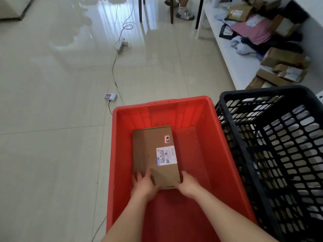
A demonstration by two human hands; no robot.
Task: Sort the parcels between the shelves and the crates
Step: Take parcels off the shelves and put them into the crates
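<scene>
A brown cardboard parcel (pixel 155 154) with a white shipping label and a small red sticker lies flat inside the red crate (pixel 225 154). My left hand (pixel 144 185) holds its near left corner, thumb on top and fingers along the left side. My right hand (pixel 187 185) grips the near right corner. A black lattice crate (pixel 244 163) stands right beside the red one; I cannot tell what it holds. On the low white shelf (pixel 232 62) at the upper right lies a heap of several parcels (pixel 286 67), brown boxes, a pink mailer and grey bags.
A power strip (pixel 121 44) and a small charger (pixel 110 96) lie on the glossy tiled floor, joined by a thin cable running toward the red crate. Chair legs and a person's sandalled feet (pixel 183 11) are at the top.
</scene>
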